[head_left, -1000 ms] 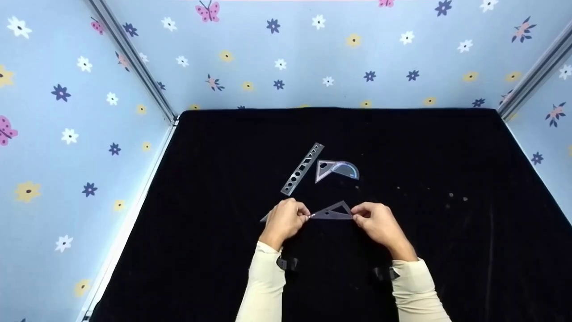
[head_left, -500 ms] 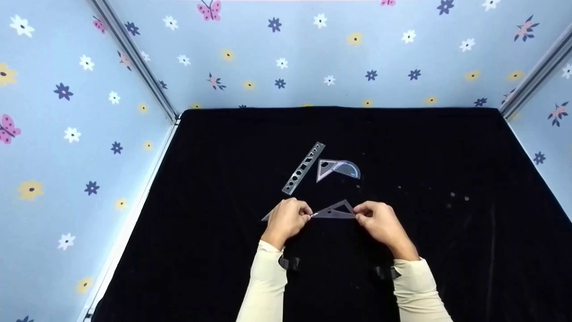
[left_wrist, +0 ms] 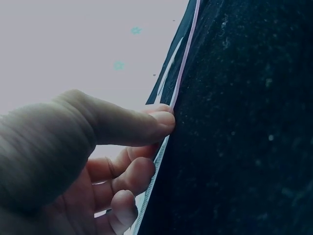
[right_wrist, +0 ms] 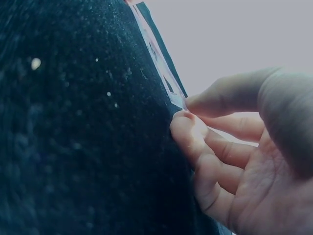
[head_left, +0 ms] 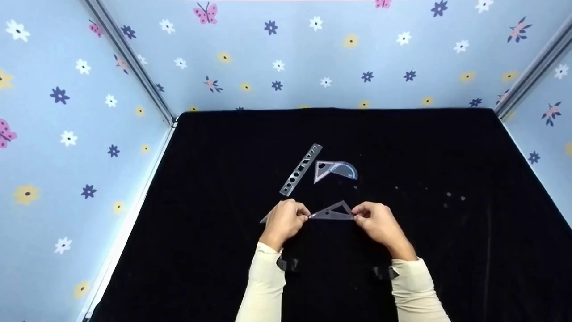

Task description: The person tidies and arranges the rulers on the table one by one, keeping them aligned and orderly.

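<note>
A clear set square [head_left: 336, 217] spans the gap between my two hands, low over the black cloth. Its narrow left corner is pinched by the thumb and finger of my left hand [head_left: 283, 221]. At its right corner, the thumb and forefinger of my right hand [head_left: 380, 224] hold it. Seen edge-on in the left wrist view, the set square [left_wrist: 185, 61] shows a pinkish rim. A graduated clear edge [left_wrist: 148, 203] passes behind the curled left fingers; in the head view a pale tip [head_left: 264, 219] sticks out left of that hand, the rest hidden.
Beyond the hands, a clear ruler [head_left: 298, 171] with cut-out shapes lies slanted on the black cloth [head_left: 424, 147]. Right of it, a clear protractor [head_left: 345, 171] lies against or over a smaller triangular piece [head_left: 317, 173]. Flower-patterned walls [head_left: 286, 53] enclose the back and sides.
</note>
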A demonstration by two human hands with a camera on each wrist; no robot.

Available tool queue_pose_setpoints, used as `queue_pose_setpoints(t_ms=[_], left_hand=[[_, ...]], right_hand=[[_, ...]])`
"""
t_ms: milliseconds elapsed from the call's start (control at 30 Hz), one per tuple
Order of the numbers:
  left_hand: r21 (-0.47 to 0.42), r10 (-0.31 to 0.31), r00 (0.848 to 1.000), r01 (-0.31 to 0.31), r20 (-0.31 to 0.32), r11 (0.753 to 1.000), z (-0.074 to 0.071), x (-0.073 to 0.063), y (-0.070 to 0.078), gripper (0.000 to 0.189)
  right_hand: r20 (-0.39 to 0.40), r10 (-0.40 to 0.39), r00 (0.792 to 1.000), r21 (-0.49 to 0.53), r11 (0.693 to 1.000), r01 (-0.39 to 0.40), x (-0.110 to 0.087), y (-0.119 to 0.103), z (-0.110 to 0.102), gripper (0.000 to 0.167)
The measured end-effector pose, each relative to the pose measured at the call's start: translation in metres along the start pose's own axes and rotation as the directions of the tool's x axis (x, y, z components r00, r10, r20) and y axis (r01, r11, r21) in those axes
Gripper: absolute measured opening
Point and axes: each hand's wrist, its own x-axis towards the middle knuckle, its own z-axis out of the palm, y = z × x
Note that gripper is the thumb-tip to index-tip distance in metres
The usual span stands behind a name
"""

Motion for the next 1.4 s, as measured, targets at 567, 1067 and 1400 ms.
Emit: queue_pose_setpoints(t_ms=[567,1067,1400], left_hand=[[0.047,0.050,0.997,-0.048,-0.053,0.998,0.0045,-0.0010,0.0037,0.007],[0.038,0.031,0.999,-0.031,-0.024,0.999,0.0047,0.0009,0.0044,0.006],[0.038,0.029,0.999,-0.028,-0.032,0.999,0.0044,0.0007,0.0039,0.005]], right_hand=[[-0.003,0.017,1.000,-0.006,1.000,-0.017,-0.0017,-0.0004,-0.0021,0.018],[0.023,0.002,1.000,-0.027,1.000,-0.001,-0.0007,0.0001,-0.0026,0.024],[-0.004,0.008,1.000,-0.043,0.999,-0.008,-0.0001,-0.0008,-0.0011,0.022]])
